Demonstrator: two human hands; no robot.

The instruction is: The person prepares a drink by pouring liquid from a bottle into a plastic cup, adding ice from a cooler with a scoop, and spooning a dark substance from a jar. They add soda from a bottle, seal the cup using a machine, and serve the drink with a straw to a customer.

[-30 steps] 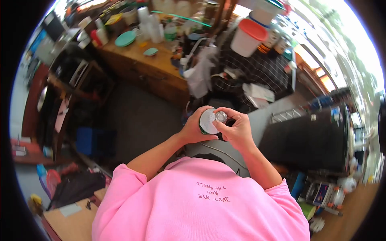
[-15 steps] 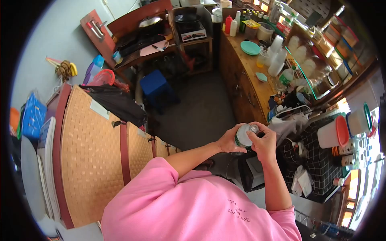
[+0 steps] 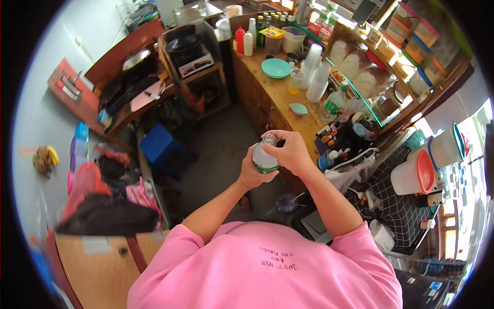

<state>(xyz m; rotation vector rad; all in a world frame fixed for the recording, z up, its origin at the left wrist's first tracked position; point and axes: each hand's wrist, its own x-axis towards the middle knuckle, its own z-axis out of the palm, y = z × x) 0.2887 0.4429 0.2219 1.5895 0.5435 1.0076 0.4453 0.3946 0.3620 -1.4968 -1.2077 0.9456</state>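
A clear bottle (image 3: 261,157) with a green label is held upright in front of my chest, its narrow mouth uppermost. My left hand (image 3: 250,170) wraps around its body from the left and below. At the neck, my right hand (image 3: 292,153) is closed, with thumb and forefinger on either side of it. A small dark patch shows between that thumb and finger; I cannot tell if it is a cap or a gap.
Along the wooden counter (image 3: 252,77) stand a turquoise plate (image 3: 276,68), a cup with orange liquid (image 3: 296,82), stacked plastic cups (image 3: 318,82) and a red squeeze bottle (image 3: 240,40). A blue stool (image 3: 160,146) is on the floor. A pan (image 3: 184,45) rests on a stove.
My view has turned to the right, bringing more of the counter and shelves in. Both hands still hold the bottle, which now appears farther left and higher.
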